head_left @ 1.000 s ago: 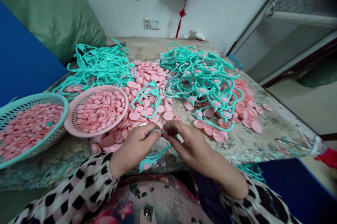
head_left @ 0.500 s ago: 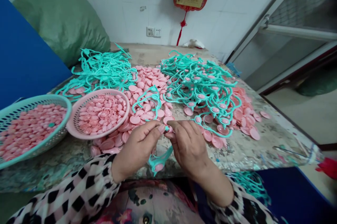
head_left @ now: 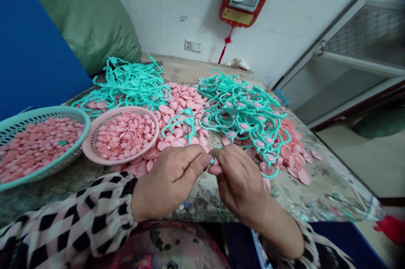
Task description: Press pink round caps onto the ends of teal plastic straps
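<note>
Fingertips pinched together, my left hand (head_left: 172, 176) and my right hand (head_left: 242, 178) meet above the front of the table. A small turquoise strap end (head_left: 211, 161) shows at the left thumb and finger. Against it, my right thumb and fingers grip a small pink bead (head_left: 215, 168). Most of the strap is hidden by the hands. Just beyond them, a loose turquoise strap (head_left: 182, 123) lies on a heap of pink oval caps (head_left: 185, 96).
At left stand a turquoise basket (head_left: 76, 151) of pink beads and a pink basket (head_left: 90, 144) of small pink pieces. Plain turquoise straps (head_left: 129, 85) are piled behind; straps with pink ovals (head_left: 243, 108) lie at right, beside more caps (head_left: 303, 176). A green sack (head_left: 91, 20) leans at the wall.
Both hands have shifted slightly right in view, still pinching at the same joint. The strap part with a pink oval that hung below them is out of sight. The camera view has tilted.
</note>
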The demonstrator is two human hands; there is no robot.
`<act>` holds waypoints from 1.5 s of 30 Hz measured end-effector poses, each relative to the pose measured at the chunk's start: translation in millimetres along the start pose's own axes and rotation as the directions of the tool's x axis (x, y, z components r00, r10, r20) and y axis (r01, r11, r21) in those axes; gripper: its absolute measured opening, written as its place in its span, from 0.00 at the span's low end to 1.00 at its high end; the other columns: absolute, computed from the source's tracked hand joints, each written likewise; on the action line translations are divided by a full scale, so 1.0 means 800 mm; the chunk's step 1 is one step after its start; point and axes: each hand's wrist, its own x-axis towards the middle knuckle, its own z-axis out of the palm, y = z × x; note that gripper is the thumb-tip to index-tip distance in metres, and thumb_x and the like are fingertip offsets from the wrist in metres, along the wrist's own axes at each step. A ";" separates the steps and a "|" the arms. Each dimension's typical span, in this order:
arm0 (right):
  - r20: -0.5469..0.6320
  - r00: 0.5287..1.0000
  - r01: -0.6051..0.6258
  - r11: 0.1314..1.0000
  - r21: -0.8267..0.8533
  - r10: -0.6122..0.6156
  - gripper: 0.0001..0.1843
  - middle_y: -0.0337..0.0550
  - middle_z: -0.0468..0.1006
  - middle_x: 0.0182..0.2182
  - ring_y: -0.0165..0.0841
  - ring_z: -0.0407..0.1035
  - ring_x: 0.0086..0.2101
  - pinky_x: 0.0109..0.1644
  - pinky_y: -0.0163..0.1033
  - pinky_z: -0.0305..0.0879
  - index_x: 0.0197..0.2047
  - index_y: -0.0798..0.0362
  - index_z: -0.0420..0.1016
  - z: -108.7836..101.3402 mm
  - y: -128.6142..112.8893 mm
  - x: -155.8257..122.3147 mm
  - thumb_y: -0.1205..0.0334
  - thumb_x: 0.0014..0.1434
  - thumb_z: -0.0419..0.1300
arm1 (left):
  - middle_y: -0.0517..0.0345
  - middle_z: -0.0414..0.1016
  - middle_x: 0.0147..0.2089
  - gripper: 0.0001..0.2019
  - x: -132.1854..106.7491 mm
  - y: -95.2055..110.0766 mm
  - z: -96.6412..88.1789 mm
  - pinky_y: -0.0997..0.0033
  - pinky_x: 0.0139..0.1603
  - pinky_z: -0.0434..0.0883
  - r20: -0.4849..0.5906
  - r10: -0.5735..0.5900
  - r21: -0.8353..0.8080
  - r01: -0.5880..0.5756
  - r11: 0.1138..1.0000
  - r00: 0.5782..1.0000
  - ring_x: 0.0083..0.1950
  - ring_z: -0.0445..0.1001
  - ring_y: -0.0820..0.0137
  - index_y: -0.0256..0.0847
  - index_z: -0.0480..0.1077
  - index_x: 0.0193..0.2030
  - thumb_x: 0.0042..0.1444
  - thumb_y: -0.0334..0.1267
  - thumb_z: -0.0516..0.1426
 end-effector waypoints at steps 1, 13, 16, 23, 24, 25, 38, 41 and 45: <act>0.035 0.998 -0.060 0.996 0.070 0.058 0.08 0.43 0.69 0.27 0.34 0.62 0.29 0.33 0.39 0.60 0.35 0.54 0.65 0.000 0.001 0.002 0.70 0.64 0.47 | 0.66 0.59 0.23 0.16 0.002 -0.002 0.001 0.75 0.29 0.55 -0.008 0.001 0.008 -0.001 1.000 1.000 0.26 0.60 0.77 0.38 0.60 0.26 0.65 0.37 0.46; 0.030 0.998 -0.047 0.945 -0.324 0.060 0.12 0.48 0.70 0.29 0.39 0.63 0.32 0.36 0.44 0.58 0.41 0.55 0.68 0.027 0.017 -0.014 0.57 0.66 0.49 | 0.66 0.52 0.19 0.16 0.014 -0.032 0.021 0.74 0.24 0.55 -0.051 -0.231 -0.387 0.194 0.902 0.972 0.24 0.56 0.74 0.41 0.58 0.24 0.62 0.45 0.47; 0.065 0.995 0.100 0.904 -0.417 -0.080 0.13 0.46 0.67 0.25 0.38 0.60 0.29 0.34 0.43 0.57 0.31 0.53 0.66 0.018 0.024 -0.004 0.58 0.65 0.50 | 0.66 0.53 0.20 0.16 0.014 -0.023 0.019 0.74 0.24 0.55 -0.041 -0.223 -0.374 0.192 0.907 0.974 0.23 0.55 0.74 0.41 0.59 0.25 0.62 0.44 0.48; 0.144 0.978 -0.184 0.955 0.230 0.154 0.18 0.37 0.62 0.23 0.30 0.57 0.25 0.29 0.36 0.56 0.29 0.51 0.59 0.008 0.013 0.011 0.58 0.69 0.40 | 0.64 0.59 0.23 0.17 0.013 -0.008 0.010 0.74 0.29 0.57 -0.099 -0.107 -0.096 0.097 0.991 0.989 0.26 0.59 0.75 0.40 0.58 0.24 0.64 0.40 0.45; 0.210 0.946 -0.312 0.873 0.374 0.248 0.18 0.36 0.61 0.23 0.28 0.56 0.24 0.28 0.35 0.56 0.28 0.50 0.57 0.008 0.009 0.012 0.56 0.69 0.40 | 0.64 0.60 0.23 0.17 0.013 -0.008 0.009 0.74 0.29 0.57 -0.099 -0.086 -0.065 0.080 0.995 0.991 0.27 0.59 0.75 0.40 0.59 0.24 0.65 0.40 0.45; 0.289 0.902 -0.427 0.760 0.490 0.321 0.19 0.35 0.59 0.22 0.27 0.55 0.22 0.27 0.34 0.56 0.27 0.50 0.55 0.008 0.007 0.012 0.54 0.69 0.40 | 0.64 0.61 0.23 0.17 0.014 -0.008 0.009 0.74 0.30 0.57 -0.101 -0.072 -0.042 0.068 0.997 0.992 0.27 0.60 0.75 0.40 0.59 0.24 0.65 0.40 0.45; 0.005 0.952 -0.305 0.952 -0.021 0.306 0.14 0.49 0.72 0.37 0.39 0.67 0.39 0.41 0.43 0.64 0.49 0.53 0.66 -0.001 0.024 -0.037 0.55 0.66 0.48 | 0.68 0.52 0.19 0.18 0.012 -0.034 0.013 0.77 0.18 0.53 -0.059 -0.315 -0.423 0.262 0.867 0.947 0.18 0.50 0.78 0.40 0.61 0.26 0.62 0.50 0.49; 0.013 0.888 -0.459 0.888 -0.010 0.459 0.16 0.49 0.71 0.38 0.37 0.67 0.35 0.36 0.41 0.65 0.52 0.54 0.65 0.020 0.029 -0.065 0.55 0.65 0.50 | 0.70 0.49 0.18 0.18 0.007 -0.033 0.016 0.78 0.17 0.52 -0.032 -0.347 -0.490 0.288 0.823 0.937 0.17 0.49 0.79 0.41 0.61 0.28 0.61 0.52 0.50; 0.113 0.786 -0.614 0.747 0.255 0.607 0.12 0.39 0.68 0.26 0.31 0.64 0.26 0.29 0.36 0.63 0.43 0.54 0.69 0.046 0.026 -0.085 0.55 0.65 0.51 | 0.68 0.52 0.18 0.19 -0.004 -0.029 0.021 0.77 0.21 0.57 0.034 -0.341 -0.473 0.316 0.822 0.939 0.19 0.55 0.77 0.40 0.62 0.26 0.60 0.52 0.51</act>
